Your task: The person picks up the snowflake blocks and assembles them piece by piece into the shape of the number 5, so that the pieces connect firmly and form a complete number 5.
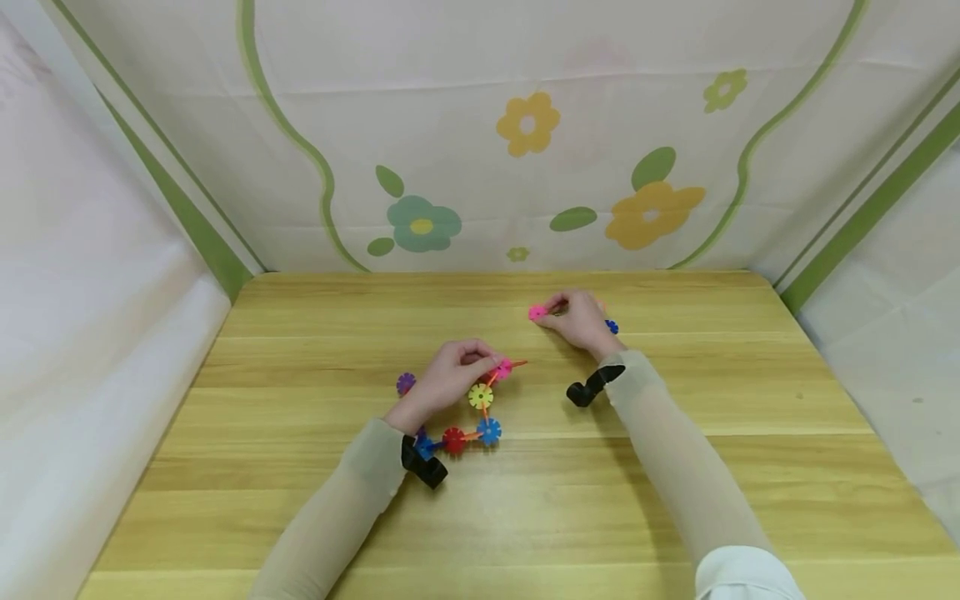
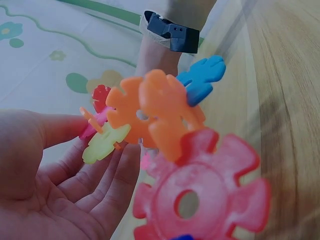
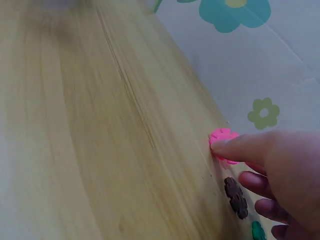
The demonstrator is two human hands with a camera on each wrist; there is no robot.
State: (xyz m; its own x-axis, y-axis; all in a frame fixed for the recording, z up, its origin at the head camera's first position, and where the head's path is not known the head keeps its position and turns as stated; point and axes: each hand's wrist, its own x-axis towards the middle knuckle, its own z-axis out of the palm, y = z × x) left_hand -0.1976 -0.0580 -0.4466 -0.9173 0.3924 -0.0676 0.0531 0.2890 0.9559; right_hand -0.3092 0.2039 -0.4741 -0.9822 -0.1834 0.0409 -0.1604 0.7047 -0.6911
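My left hand [image 1: 453, 371] pinches a pink notched plastic disc [image 1: 503, 369] at the end of a linked chain. An orange-red disc [image 1: 521, 363] sticks out edge-on from it. The chain bends down through a yellow disc [image 1: 481, 396], a blue disc [image 1: 489, 431] and a red disc [image 1: 453, 440], then runs under my left wrist. At the far side of the table, my right hand [image 1: 577, 321] holds a separate pink disc [image 3: 223, 144] between thumb and finger, close to the tabletop.
By my right hand, a dark brown disc [image 3: 236, 198] and a green disc [image 3: 258, 231] lie on the wooden table [image 1: 637, 517]. A dark blue disc [image 1: 612, 327] shows beside the right wrist, and a purple disc [image 1: 406, 383] left of my left hand. A flowered cloth [image 1: 465, 167] hangs behind.
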